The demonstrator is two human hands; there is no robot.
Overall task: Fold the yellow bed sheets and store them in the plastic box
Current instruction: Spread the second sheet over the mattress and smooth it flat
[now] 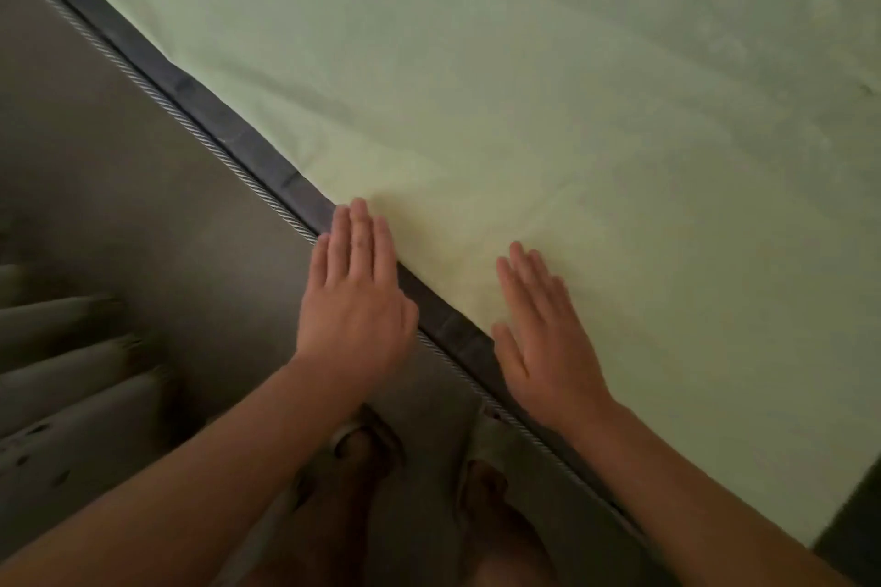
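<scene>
The left hand (355,300) lies flat, fingers straight and together, over the sheet's (548,110) near edge and the mattress (229,129) border. The right hand (543,338) rests flat on the sheet, fingers slightly spread. The yellow sheet is spread over the mattress and runs out of frame above and right. The feet (362,453) below are dim and blurred. No box is visible.

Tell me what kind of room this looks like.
Probably a bedroom, dimly lit: a yellow bed sheet lies spread over a mattress with a grey piped edge, and a person's left hand and right hand lie flat at its edge, feet on the floor.
</scene>
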